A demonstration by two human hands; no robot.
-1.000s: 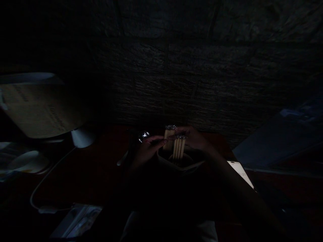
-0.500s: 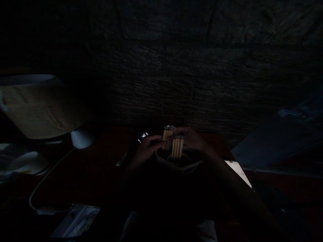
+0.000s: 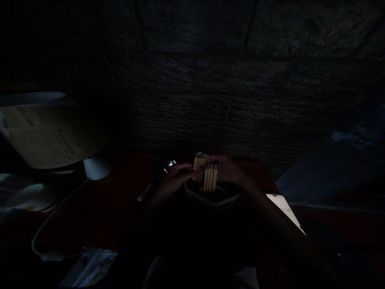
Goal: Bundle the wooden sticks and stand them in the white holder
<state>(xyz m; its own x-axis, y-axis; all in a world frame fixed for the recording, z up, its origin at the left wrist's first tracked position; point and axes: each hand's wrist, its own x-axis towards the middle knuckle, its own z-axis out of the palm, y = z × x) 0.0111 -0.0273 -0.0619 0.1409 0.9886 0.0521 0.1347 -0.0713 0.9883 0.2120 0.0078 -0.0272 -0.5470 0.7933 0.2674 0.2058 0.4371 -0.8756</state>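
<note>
The scene is very dark. Two bundles of thin wooden sticks stand upright over a pale bowl [image 3: 212,199] on a dark red table. My left hand [image 3: 174,179] pinches across the left stick bundle [image 3: 198,165], fingers closed on it. My right hand [image 3: 230,170] is curled behind the right stick bundle [image 3: 210,177] and grips its top. The stick tips look grey and shiny. What lies inside the bowl is hidden in shadow.
A small shiny round object [image 3: 169,163] lies left of my hands. A lit phone [image 3: 284,207] rests at the right. A white lamp base [image 3: 95,167] with a cable [image 3: 45,228], a printed paper [image 3: 48,134] and a plastic packet [image 3: 90,267] are at the left. A rough dark wall stands behind.
The view has shifted slightly; both hands and the stick bundles sit a little lower over the bowl. The grips look unchanged.
</note>
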